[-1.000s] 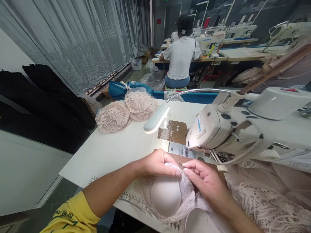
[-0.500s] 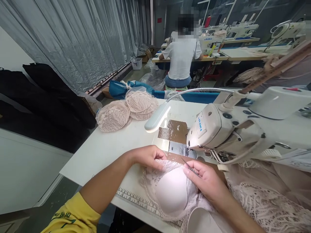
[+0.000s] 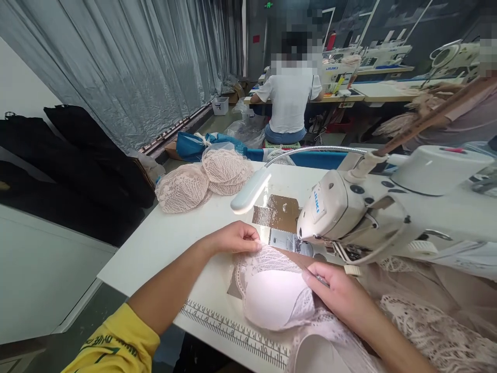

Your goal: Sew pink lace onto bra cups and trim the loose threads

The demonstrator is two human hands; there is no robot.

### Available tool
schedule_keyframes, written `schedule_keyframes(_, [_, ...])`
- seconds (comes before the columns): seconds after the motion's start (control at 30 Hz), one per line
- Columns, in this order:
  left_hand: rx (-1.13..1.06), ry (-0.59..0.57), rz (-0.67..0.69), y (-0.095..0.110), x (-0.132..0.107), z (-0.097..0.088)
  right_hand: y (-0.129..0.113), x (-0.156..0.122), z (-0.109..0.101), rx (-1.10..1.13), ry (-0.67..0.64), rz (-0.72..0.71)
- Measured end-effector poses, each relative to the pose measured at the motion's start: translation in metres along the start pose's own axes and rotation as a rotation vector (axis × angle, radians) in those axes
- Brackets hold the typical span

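A pale pink lace bra (image 3: 277, 303) with smooth moulded cups lies at the table's front edge, the inside of one cup facing up. My left hand (image 3: 236, 238) is closed, pinching the lace at its upper left corner between thumb and fingers. At the bra's right edge, my right hand (image 3: 334, 285) is closed on the lace and also keeps a slim pointed metal tool (image 3: 323, 280) in its fingers. Part of that tool is hidden, so its exact kind is unclear. The second cup (image 3: 320, 355) rests lower right, by my right forearm.
Just beyond my hands stands a JUKI sewing machine (image 3: 330, 202), with a lamp (image 3: 251, 192) over the table (image 3: 174, 246). Stacked lace cups (image 3: 184, 187) sit at the far left. More lace (image 3: 438, 321) lies at right. A ruler strip (image 3: 236, 334) runs along the front edge. A co-worker (image 3: 289, 98) sits ahead.
My left hand has shifted slightly up and left, drawing the lace's upper edge taut. My right hand has moved a little right and down, and the tool's tip shows less.
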State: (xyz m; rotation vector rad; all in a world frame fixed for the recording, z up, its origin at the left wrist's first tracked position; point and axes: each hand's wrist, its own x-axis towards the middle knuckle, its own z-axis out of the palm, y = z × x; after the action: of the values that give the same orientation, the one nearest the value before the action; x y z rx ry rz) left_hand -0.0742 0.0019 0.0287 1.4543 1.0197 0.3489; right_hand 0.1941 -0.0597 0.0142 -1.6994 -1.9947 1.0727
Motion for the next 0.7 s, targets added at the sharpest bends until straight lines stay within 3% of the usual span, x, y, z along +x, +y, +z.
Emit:
schedule_keyframes(0.23, [0.409,0.045,0.127,0.016,0.026,0.011,0.000,-0.011,-0.024,-0.359,0.012,-0.086])
schedule_keyframes(0.33, [0.479,0.052,0.147,0.018,0.041,0.013,0.000,-0.014,-0.020,-0.347,0.027,-0.237])
schedule_keyframes(0.43, [0.567,0.126,0.184,0.022,0.049,0.016,0.004,-0.014,-0.007,-0.356,0.027,-0.259])
schedule_keyframes(0.57, [0.768,0.290,0.260,0.031,0.036,0.032,0.011,-0.011,0.004,-0.375,0.052,-0.208])
schedule_keyframes(0.7, [0.961,0.201,0.334,0.032,0.014,0.058,0.013,-0.011,0.004,-0.378,0.072,-0.198])
